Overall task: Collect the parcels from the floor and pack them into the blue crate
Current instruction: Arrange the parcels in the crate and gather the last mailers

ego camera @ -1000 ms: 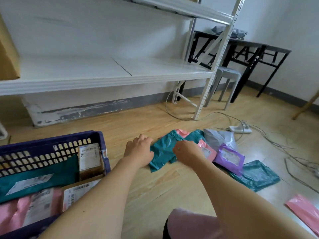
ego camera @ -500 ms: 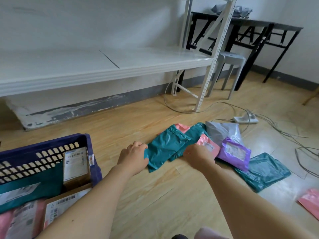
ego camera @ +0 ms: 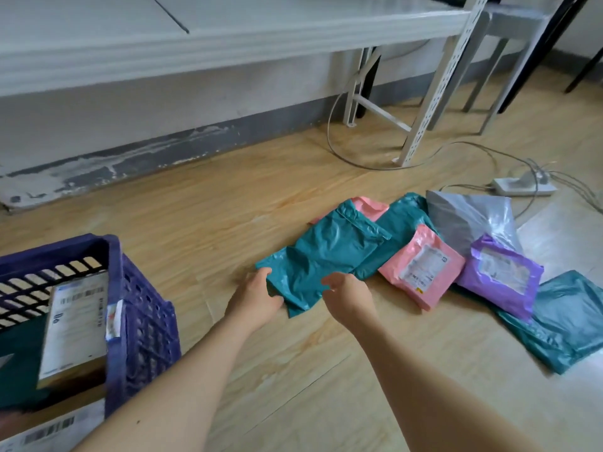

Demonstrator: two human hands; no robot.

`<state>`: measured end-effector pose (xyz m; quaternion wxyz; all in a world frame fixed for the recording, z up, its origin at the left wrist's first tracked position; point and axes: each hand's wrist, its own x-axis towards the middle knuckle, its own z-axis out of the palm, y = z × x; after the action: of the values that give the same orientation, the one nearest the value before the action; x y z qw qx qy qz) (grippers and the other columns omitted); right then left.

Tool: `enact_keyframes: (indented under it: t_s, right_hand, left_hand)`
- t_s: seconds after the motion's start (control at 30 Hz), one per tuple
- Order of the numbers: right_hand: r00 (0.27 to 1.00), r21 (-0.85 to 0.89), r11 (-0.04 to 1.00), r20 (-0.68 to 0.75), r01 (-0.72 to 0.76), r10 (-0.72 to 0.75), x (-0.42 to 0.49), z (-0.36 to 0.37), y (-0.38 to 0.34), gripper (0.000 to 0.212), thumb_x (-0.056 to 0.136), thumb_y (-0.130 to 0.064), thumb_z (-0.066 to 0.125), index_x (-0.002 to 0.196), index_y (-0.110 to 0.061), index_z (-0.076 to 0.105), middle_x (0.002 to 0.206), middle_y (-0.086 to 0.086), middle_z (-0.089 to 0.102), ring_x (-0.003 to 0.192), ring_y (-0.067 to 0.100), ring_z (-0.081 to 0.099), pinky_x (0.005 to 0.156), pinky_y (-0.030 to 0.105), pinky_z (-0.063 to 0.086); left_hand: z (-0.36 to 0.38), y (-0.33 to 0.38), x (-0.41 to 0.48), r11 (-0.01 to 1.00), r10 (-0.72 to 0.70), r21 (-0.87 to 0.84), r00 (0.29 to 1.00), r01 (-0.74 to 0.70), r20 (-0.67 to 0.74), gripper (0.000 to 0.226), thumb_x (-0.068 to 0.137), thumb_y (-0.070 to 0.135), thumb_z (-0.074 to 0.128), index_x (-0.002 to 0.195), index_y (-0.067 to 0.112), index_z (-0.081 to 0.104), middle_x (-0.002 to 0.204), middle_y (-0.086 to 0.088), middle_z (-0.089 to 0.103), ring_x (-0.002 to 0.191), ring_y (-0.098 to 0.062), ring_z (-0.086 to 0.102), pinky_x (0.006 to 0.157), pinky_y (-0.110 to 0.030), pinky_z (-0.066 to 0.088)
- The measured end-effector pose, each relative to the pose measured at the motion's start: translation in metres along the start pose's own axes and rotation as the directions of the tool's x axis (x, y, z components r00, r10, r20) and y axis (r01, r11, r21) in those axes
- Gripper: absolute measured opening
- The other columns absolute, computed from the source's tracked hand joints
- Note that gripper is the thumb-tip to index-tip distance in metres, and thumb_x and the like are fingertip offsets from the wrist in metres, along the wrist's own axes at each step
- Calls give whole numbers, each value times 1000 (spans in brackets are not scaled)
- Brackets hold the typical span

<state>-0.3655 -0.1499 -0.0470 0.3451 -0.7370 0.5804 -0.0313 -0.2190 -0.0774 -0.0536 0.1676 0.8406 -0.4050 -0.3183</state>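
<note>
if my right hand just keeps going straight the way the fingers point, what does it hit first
The right hand points up and left at the teal mailer bag, right at its fingertips, so probably that bag's near edge. Whether they already touch is unclear.

Just two bare forearms coming in from the bottom edge, no sleeves, no watch, no rings or gloves that I can see; left hand point(ego camera: 257, 300) and right hand point(ego camera: 347, 296) are both uncovered; tiny dark speck on the left forearm.
</note>
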Motion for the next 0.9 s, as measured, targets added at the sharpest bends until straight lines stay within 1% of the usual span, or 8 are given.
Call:
enact_keyframes:
  t_s: [0.1,0.2,0.3,0.43,0.53,0.67,0.8,0.9]
  right_hand:
    - [998,36,999,51,-37,35,21,23,6,41,90,-11,45,128,-22,56,130,0,58,118,19,54,92,24,42]
    - [992,55,996,107,-75,69,37,43,13,47,89,-7,43,133,-22,52,135,1,54,122,19,51,95,25,41]
    - [985,73,993,150,-98,86,48,52,17,50,89,-5,41,136,-22,49,137,1,51,122,19,51,92,24,41]
    - [977,93,987,182,-130,111,60,61,21,51,90,-4,40,137,-22,47,138,1,51,116,17,54,80,18,37]
    - [973,84,987,195,-138,120,66,70,23,49,91,-6,42,137,-23,48,138,0,51,119,17,53,85,18,37]
    - [969,76,987,213,-141,122,69,79,26,48,90,-7,43,135,-23,49,137,1,51,120,19,52,96,25,41]
    - [969,106,983,213,-152,127,70,80,31,48,90,-5,42,134,-23,49,139,0,50,116,17,55,88,23,43]
    - [972,114,982,199,-151,127,71,78,34,47,90,-6,43,134,-23,49,137,0,51,96,12,55,77,21,43]
  left_hand:
    - [10,-9,31,981,-106,-162,994,106,8,66,88,26,58,146,22,26,145,-4,39,124,-23,46,93,-30,39]
    - [21,-17,58,951,-167,-260,986,167,24,61,88,21,59,143,22,32,144,-4,38,107,-22,49,82,-24,34]
    - [33,-24,80,932,-205,-292,977,214,60,57,87,20,61,139,19,39,145,-7,34,101,-19,48,82,-24,36]
    - [51,-32,96,921,-220,-294,964,255,148,49,86,21,62,134,18,48,142,-6,39,87,-14,44,80,-24,35]
    - [59,-35,108,882,-226,-383,960,275,168,50,83,21,67,131,20,51,141,-5,41,97,-15,48,82,-24,36]
    - [61,-32,121,716,-233,-610,940,340,251,58,82,16,68,137,18,47,147,-3,37,133,-20,38,102,-29,30]
    - [62,-26,130,565,-290,-706,904,428,315,75,82,19,69,145,12,30,152,-4,29,140,-21,26,113,-39,20]
    - [63,-21,130,518,-321,-759,912,395,255,65,81,14,71,139,7,42,145,-7,40,135,-21,36,112,-38,25]
